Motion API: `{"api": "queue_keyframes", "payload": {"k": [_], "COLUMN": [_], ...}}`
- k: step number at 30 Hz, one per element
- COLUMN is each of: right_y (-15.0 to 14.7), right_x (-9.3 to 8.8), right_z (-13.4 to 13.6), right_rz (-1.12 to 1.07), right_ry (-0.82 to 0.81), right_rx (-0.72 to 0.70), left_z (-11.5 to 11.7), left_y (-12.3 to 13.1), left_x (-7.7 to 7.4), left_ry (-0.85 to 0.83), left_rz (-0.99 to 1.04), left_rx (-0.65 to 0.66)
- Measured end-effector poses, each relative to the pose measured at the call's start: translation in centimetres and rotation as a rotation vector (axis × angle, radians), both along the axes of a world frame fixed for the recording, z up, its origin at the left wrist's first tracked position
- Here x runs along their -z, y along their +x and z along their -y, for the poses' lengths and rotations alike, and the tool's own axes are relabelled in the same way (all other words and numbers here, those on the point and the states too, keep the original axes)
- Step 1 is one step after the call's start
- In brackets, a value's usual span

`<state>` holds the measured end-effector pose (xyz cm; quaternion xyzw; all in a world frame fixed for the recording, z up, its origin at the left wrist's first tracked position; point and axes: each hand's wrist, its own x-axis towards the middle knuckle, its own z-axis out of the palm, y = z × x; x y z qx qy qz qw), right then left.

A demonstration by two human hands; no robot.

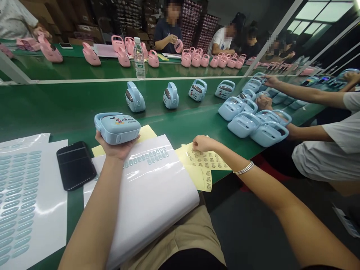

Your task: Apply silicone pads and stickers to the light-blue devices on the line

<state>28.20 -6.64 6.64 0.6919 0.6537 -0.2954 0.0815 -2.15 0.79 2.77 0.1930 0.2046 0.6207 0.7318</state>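
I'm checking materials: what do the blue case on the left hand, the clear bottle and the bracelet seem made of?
Blue case on the left hand: probably hard plastic, glossy, given its smooth moulded shell and highlights. Clear bottle: likely thin plastic, as it is see-through. Bracelet: silvery and shiny, perhaps metal, though looks alone cannot settle that.

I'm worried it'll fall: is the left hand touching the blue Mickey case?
Touching. The head view shows the left hand spread under the blue Mickey case, its underside resting on it with no gap showing.
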Motion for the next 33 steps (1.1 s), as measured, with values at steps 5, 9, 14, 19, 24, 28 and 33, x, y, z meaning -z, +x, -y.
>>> {"api": "queue_keyframes", "payload": {"k": [5,9,14,19,24,28,33], "right_y": [1.8,2.0,0.9,0.9,2.5,3.3,3.7], "right_x": [-0.9,-0.9,0.3,0.6,-0.1,-0.3,-1.1], "right_z": [-0.3,-0.6,-0.6,-0.1,-0.1,0.0,0.9], "right_rz": [-0.125,-0.096,-0.009,-0.016,-0.205,-0.378,-0.556], "right_ry": [-0.152,-0.133,-0.021,0.063,-0.078,-0.134,-0.139], "right_rx": [-0.068,-0.029,0.022,0.02,-0.019,-0.012,0.015], "left_z": [0.1,0.2,0.3,0.3,0.3,0.3,0.3], "left_y": [-0.1,-0.1,-0.1,0.0,0.0,0.0,-0.3], "left_x": [0.0,-0.2,-0.2,-0.3,-0.4,-0.3,-0.1], "left_ry": [-0.014,-0.041,-0.026,-0.049,-0.049,-0.049,-0.047], "left_rz": [0.027,0.061,0.038,0.062,0.079,0.068,0.1], "left_rx": [0.005,-0.014,-0.005,-0.004,0.005,-0.002,0.023]}}
